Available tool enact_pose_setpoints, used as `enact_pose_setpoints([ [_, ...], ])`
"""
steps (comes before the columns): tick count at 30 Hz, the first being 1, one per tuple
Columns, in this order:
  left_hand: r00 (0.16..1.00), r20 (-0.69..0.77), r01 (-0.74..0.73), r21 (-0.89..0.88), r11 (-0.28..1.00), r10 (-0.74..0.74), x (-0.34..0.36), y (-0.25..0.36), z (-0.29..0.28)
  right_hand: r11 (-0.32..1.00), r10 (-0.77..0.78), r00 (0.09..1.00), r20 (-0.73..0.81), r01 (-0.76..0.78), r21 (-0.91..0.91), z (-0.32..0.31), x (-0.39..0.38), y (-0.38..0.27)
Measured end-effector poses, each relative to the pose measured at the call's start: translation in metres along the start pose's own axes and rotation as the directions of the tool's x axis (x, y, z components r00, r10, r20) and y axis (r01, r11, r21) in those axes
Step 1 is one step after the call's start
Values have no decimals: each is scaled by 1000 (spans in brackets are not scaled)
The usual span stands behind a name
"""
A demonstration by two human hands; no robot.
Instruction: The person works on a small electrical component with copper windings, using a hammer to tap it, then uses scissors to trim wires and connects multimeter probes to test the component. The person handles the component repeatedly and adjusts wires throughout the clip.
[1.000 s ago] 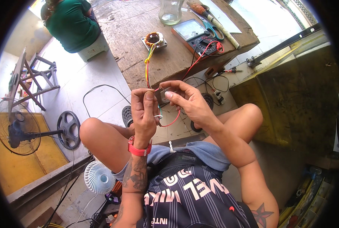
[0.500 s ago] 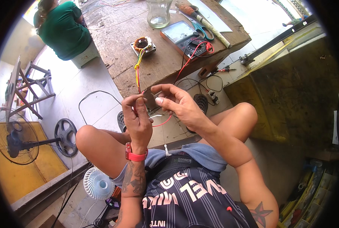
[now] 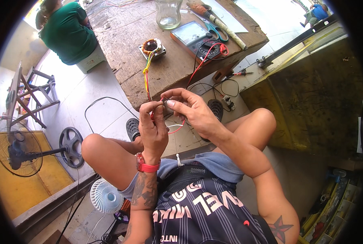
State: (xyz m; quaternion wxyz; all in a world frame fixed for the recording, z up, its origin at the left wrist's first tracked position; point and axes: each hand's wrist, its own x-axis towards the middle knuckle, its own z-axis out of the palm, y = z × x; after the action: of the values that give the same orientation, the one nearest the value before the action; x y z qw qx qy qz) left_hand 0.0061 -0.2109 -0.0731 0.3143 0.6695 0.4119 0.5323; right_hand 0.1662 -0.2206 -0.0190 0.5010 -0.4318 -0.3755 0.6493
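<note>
My left hand pinches a red wire between thumb and fingers in front of the bench's near edge. Its fingertips meet those of my right hand, which are closed on the same wire's end. Yellow and red leads run from my hands up to a small motor stator with copper windings on the bench. A white and a red wire hang below my fingers. The exact tip between my fingers is too small to make out.
On the wooden bench lie an analog multimeter with red and black leads, scissors, a taped-handle hammer and a glass jar. A soldering iron lies beyond. Fans stand left; a person in green sits far left.
My right fingers have closed in on the wire beside my left fingertips; they were apart before. My left hand has shifted slightly right. A person in blue shows more at the far right.
</note>
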Motion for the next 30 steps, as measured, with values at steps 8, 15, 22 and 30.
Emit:
enact_pose_setpoints([
  [8,991,-104,88,-12,996,-88,0,8,3,989,-51,995,-83,39,-140,1,0,6],
  [15,951,-182,233,-120,965,-252,4,15,0,981,-83,992,-98,64,-184,1,-1,10],
  [22,947,-75,272,-322,907,-311,8,10,-4,995,-49,996,-80,42,-89,-1,-1,1],
  [30,926,53,354,-475,806,-375,9,13,-12,966,-66,997,24,70,-247,-8,4,-10],
])
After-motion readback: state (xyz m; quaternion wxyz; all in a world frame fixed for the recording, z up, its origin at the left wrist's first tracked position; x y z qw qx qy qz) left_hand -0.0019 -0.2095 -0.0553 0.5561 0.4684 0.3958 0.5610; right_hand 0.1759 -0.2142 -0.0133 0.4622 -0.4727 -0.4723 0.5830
